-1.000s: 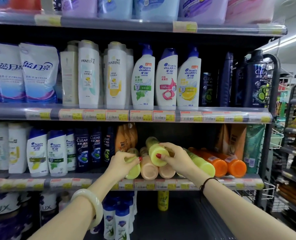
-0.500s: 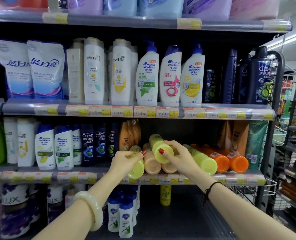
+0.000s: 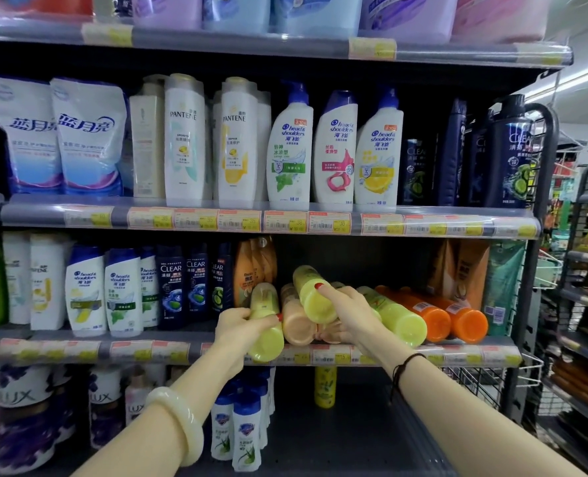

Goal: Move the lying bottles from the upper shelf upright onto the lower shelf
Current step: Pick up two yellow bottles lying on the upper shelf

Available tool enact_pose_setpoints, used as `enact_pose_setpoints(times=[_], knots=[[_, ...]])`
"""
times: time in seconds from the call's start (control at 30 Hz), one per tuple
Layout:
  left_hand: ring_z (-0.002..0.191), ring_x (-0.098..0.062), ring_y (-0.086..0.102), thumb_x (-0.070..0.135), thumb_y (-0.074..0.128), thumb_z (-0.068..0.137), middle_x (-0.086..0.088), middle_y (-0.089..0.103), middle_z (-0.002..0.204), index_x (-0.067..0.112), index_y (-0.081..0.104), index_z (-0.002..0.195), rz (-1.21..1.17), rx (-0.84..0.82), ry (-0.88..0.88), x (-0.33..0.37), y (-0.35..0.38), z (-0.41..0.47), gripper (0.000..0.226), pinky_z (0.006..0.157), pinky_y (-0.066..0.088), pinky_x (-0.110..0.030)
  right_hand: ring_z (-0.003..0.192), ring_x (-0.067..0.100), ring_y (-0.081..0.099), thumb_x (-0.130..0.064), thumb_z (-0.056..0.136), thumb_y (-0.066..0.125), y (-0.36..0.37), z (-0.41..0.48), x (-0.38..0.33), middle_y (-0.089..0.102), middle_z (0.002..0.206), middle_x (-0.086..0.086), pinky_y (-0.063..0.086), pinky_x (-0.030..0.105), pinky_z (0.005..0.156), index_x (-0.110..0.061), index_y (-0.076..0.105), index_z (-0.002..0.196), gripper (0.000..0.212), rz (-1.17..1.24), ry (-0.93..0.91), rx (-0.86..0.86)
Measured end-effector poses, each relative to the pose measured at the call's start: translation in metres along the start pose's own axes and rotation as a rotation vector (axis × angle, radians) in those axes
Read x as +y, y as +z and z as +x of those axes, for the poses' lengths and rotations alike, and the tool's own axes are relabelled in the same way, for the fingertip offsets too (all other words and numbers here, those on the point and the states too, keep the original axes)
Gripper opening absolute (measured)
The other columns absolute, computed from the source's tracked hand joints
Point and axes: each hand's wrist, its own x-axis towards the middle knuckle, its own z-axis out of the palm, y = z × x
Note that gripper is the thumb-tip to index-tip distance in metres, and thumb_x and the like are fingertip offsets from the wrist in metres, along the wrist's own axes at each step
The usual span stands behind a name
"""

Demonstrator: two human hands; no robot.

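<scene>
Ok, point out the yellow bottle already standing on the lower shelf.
The upright yellow bottle stands on the lower shelf at centre of the head view, right of the white blue-capped bottles, just below the right hand.

Each hand grips a lying yellow bottle: left hand (image 3: 239, 325), right hand (image 3: 349, 313).

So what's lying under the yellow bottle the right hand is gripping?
The yellow bottle in the right hand lies atop peach-coloured bottles lying on the shelf. How many is unclear; the hand covers part of them.
</scene>
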Motion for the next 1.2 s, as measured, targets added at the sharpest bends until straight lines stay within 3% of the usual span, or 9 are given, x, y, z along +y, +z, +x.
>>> enact_pose_setpoints(times=[0.07,0.17,0.33,0.43,0.6,0.67,0.8,0.93,1.2], knots=[[0.090,-0.027,0.058,0.012,0.077,0.073,0.003,0.054,0.074,-0.005,0.056,0.120,-0.022,-0.007,0.006,-0.003,0.000,-0.006,0.054,0.090,0.051,-0.043,0.071,0.035,0.071,-0.038,0.085,0.060,0.003,-0.006,-0.002,0.057,0.110,0.018,0.061,0.035,0.059,-0.017,0.042,0.121,0.046,0.114,0.046,-0.038],[0.089,-0.026,0.057,0.008,0.076,0.074,0.005,0.053,0.074,-0.006,0.054,0.123,-0.070,-0.005,0.006,-0.005,0.000,-0.012,0.056,0.088,0.051,-0.043,0.068,0.034,0.072,-0.031,0.086,0.061,0.005,-0.011,0.003,0.059,0.114,0.023,0.061,0.036,0.063,-0.014,0.043,0.122,0.043,0.217,0.038,-0.038],[0.090,-0.027,0.057,0.008,0.074,0.076,0.004,0.053,0.075,-0.004,0.053,0.125,-0.105,-0.010,-0.003,-0.005,-0.001,-0.014,0.055,0.091,0.052,-0.049,0.073,0.032,0.071,-0.024,0.090,0.057,0.007,-0.017,0.020,0.062,0.112,0.027,0.060,0.038,0.071,-0.013,0.041,0.128,0.043,0.362,-0.016,-0.057],[0.091,-0.027,0.057,0.006,0.073,0.076,0.004,0.053,0.077,0.000,0.052,0.128,-0.133,-0.016,-0.023,-0.008,-0.001,-0.015,0.056,0.089,0.053,-0.050,0.088,0.037,0.071,-0.023,0.090,0.057,0.007,-0.018,0.027,0.060,0.119,0.024,0.058,0.038,0.072,-0.017,0.038,0.133,0.048,0.403,-0.032,-0.084],[0.101,-0.034,0.061,0.006,0.074,0.074,-0.012,0.059,0.108,0.009,0.045,0.134,-0.168,-0.032,-0.084,-0.015,0.000,-0.009,0.066,0.083,0.055,-0.048,0.103,0.043,0.066,-0.015,0.089,0.056,0.003,-0.021,0.033,0.064,0.108,0.020,0.056,0.041,0.086,-0.015,0.040,0.130,0.044,0.452,-0.038,-0.157],[0.098,-0.034,0.061,0.006,0.073,0.074,-0.014,0.059,0.107,0.008,0.044,0.131,-0.175,-0.060,-0.135,-0.019,0.000,-0.006,0.063,0.078,0.055,-0.046,0.104,0.043,0.065,-0.011,0.088,0.057,0.002,-0.023,0.037,0.065,0.109,0.020,0.054,0.044,0.091,-0.016,0.042,0.128,0.043,0.476,-0.040,-0.181],[0.100,-0.038,0.061,0.006,0.075,0.070,-0.022,0.057,0.116,0.007,0.041,0.125,-0.175,-0.128,-0.236,-0.024,0.000,-0.001,0.065,0.077,0.056,-0.050,0.107,0.042,0.063,-0.005,0.083,0.061,0.001,-0.022,0.044,0.059,0.122,0.024,0.057,0.043,0.085,-0.015,0.040,0.131,0.053,0.546,-0.035,-0.200],[0.094,-0.038,0.059,0.004,0.070,0.072,-0.023,0.053,0.119,0.011,0.040,0.125,-0.202,-0.167,-0.334,-0.026,-0.003,0.002,0.061,0.061,0.052,-0.044,0.110,0.041,0.061,-0.001,0.079,0.064,-0.001,-0.021,0.046,0.054,0.125,0.024,0.058,0.040,0.078,-0.015,0.041,0.122,0.052,0.531,-0.021,-0.220],[0.093,-0.033,0.061,0.018,0.071,0.077,-0.019,0.058,0.118,0.016,0.038,0.128,-0.315,-0.195,-0.340,-0.038,-0.005,0.006,0.061,0.064,0.050,-0.041,0.113,0.042,0.054,0.004,0.073,0.065,-0.001,-0.017,0.053,0.049,0.127,0.020,0.058,0.047,0.079,-0.022,0.039,0.129,0.067,0.467,0.024,-0.238]])
